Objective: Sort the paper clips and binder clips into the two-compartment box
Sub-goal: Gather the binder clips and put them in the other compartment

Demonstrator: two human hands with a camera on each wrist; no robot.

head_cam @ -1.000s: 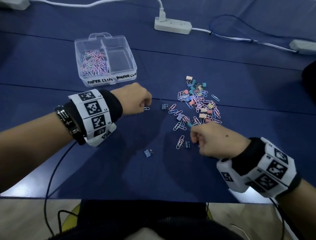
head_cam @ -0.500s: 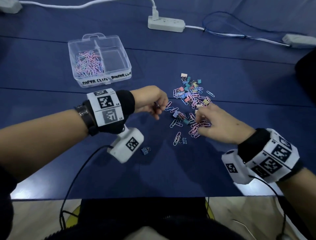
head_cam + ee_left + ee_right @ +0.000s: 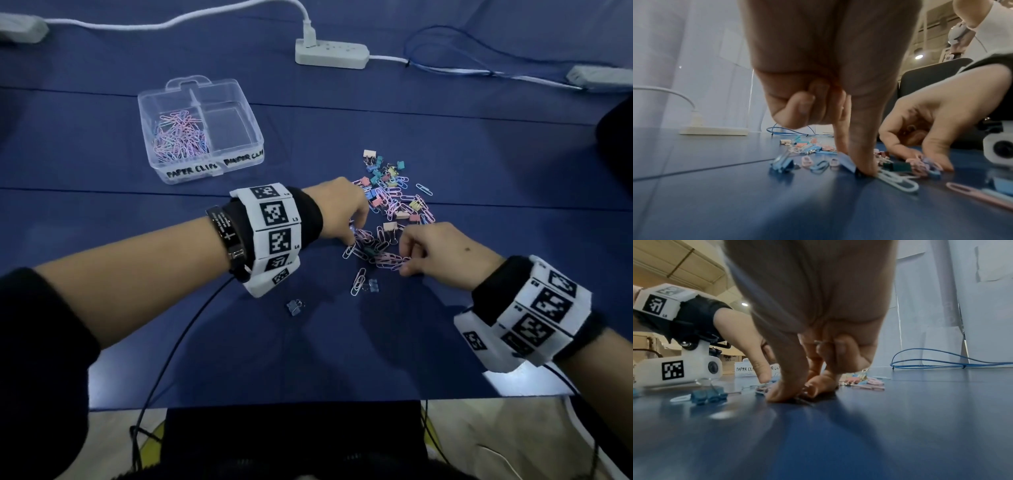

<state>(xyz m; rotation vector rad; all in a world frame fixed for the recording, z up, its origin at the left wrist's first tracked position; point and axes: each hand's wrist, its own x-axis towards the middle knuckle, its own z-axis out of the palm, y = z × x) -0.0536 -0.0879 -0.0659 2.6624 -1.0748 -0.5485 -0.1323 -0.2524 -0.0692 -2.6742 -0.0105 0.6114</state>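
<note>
- Head view showed the left hand [image 3: 337, 209] and right hand [image 3: 433, 251] both down on the near edge of the clip pile [image 3: 394, 205], at about 3 o'clock of table centre.
- Left wrist view showed the left thumb and forefinger narrowed to a pinch at the cloth beside a pale paper clip [image 3: 898, 180], other fingers curled in; whether anything was held, I could not tell.
- Right wrist view showed the right hand's fingertips [image 3: 781, 394] drawn close on the cloth over pink clips, ring and little fingers curled round a wire piece.
- Judgement: best to pinch one kind only, lifting wires free of the tangle so no binder clip [image 3: 390, 226] rides along.
- Paper clips were thin pastel wire loops; binder clips small coloured blocks with wire handles.
- Two-compartment box [image 3: 202, 171] stood at 11 o'clock, well apart; its left compartment held paper clips, its right looked empty.
</note>
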